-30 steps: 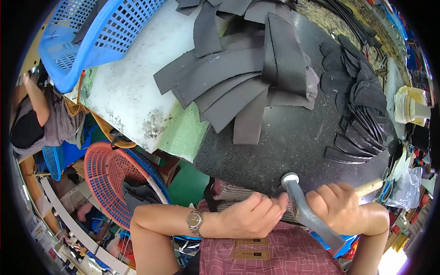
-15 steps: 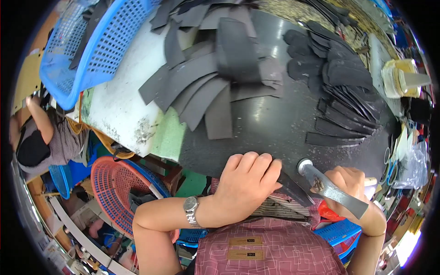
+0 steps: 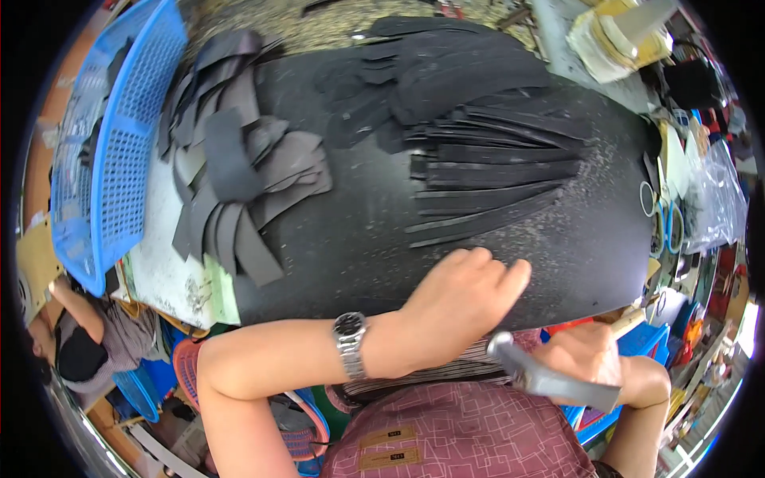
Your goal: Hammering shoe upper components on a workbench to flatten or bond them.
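Observation:
My left hand (image 3: pixel 466 291), with a metal watch (image 3: pixel 349 338) on its wrist, is closed with knuckles up over the front edge of the black work surface (image 3: pixel 358 271). Whatever its fingers hold is hidden beneath them. To its right, my right hand (image 3: pixel 582 354) grips a hammer (image 3: pixel 562 386). The steel head, slightly blurred, hangs in front of the table edge, just below my left fingertips; the light handle end sticks out past my fist. Beyond my hands, long black strips (image 3: pixel 494 175) lie fanned beside a heap of black rounded pieces (image 3: pixel 462 72).
Grey-black flat pieces (image 3: pixel 231 175) are piled at the left, beside a blue plastic basket (image 3: pixel 119 159). A yellowish glue pot (image 3: pixel 613 44) stands far right, with scissors (image 3: pixel 673 227) and a clear plastic bag (image 3: pixel 717 207) nearer. Another person (image 3: pixel 88 334) sits at left.
The view has swung right, so the table's things appear further left. The black strip that showed in my left fingers is out of sight. The hammer head sits lower, nearer my body.

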`<state>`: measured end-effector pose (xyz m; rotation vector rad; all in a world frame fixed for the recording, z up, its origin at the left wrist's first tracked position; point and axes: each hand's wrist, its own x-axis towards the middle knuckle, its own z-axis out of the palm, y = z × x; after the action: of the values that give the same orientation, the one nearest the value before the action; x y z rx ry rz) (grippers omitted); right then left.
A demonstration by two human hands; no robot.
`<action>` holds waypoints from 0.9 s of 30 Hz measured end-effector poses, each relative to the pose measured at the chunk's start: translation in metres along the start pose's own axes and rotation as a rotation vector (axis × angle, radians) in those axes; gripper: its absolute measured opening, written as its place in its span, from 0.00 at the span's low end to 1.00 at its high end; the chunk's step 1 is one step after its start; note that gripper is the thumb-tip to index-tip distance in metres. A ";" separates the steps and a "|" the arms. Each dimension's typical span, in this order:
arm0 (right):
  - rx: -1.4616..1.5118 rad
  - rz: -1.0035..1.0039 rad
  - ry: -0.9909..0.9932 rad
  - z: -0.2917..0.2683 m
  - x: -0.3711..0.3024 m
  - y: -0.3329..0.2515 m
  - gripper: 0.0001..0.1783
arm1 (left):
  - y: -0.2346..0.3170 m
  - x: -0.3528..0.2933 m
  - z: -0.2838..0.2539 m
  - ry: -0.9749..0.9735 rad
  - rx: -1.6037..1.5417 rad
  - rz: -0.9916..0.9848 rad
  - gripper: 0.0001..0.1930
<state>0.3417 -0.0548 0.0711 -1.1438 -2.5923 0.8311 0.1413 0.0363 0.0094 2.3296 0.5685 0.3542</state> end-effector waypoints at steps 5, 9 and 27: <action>-0.049 0.248 0.016 -0.009 0.000 0.016 0.13 | -0.004 -0.006 0.007 0.136 0.009 0.038 0.13; -0.025 0.199 0.000 -0.013 -0.001 0.028 0.13 | -0.005 -0.009 0.009 0.159 0.189 0.243 0.19; -0.165 0.113 0.041 -0.010 0.022 0.029 0.14 | -0.002 -0.025 -0.005 0.046 0.486 0.367 0.15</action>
<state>0.3483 -0.0184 0.0623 -1.3479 -2.6234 0.6161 0.1170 0.0279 0.0092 2.9108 0.2609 0.4802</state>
